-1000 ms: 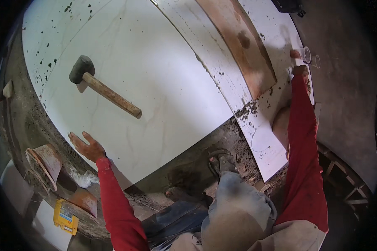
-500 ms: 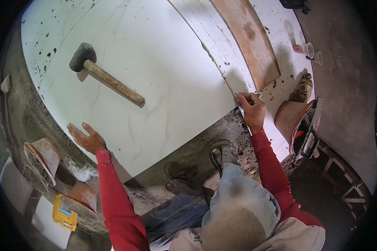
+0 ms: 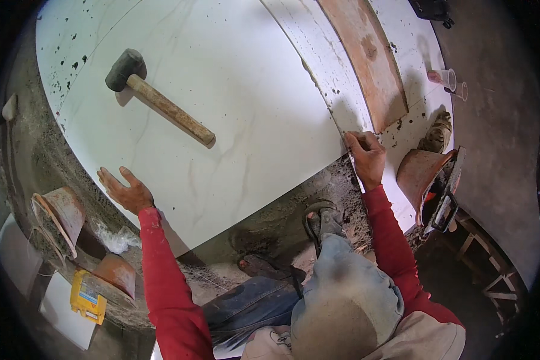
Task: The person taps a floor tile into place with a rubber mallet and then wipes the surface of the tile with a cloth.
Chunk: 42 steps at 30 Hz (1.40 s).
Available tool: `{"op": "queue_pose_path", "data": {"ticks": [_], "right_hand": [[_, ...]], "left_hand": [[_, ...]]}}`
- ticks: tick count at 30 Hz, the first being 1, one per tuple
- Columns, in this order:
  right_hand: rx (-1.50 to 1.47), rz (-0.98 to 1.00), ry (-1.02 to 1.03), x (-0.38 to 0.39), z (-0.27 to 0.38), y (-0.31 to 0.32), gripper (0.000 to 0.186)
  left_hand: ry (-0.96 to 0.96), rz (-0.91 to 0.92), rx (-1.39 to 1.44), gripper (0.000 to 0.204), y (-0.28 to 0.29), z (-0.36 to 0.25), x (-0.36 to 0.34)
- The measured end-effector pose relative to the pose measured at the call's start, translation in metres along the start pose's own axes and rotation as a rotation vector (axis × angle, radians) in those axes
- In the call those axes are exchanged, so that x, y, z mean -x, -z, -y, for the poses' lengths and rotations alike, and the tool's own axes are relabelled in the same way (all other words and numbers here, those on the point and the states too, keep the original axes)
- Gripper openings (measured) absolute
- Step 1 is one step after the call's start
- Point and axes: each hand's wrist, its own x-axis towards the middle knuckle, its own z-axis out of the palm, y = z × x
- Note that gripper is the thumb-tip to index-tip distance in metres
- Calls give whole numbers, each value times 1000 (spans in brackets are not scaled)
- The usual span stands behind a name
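The right hand [image 3: 368, 157] sits at the large white tile's [image 3: 246, 150] near right corner, fingers drawn narrow; whether they pinch anything can't be told. The left hand [image 3: 126, 191] lies spread wide at the tile's left edge. Between them, farther off, a mallet [image 3: 168, 108] rests on the tile. Right of the seam runs a white strip [image 3: 318, 48], then a brown board [image 3: 372, 66]. Uneven pressure could tip or shift the tile, pinching fingertips in the seam; grit there might chip its edge; any jolt might slide the mallet.
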Motion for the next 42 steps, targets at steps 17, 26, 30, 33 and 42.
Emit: {"op": "queue_pose_path", "data": {"ticks": [17, 26, 30, 33, 42], "right_hand": [[129, -24, 198, -2, -5, -9, 21], [468, 130, 113, -16, 11, -3, 18], [256, 134, 142, -6, 16, -1, 18], [176, 53, 167, 1, 12, -7, 16], [456, -18, 423, -6, 7, -12, 13]], "left_hand": [[11, 0, 21, 66, 1, -1, -1], [6, -1, 33, 66, 1, -3, 1], [5, -15, 19, 64, 4, -4, -1], [10, -5, 5, 63, 5, -7, -3], [36, 4, 17, 62, 5, -8, -2]]}}
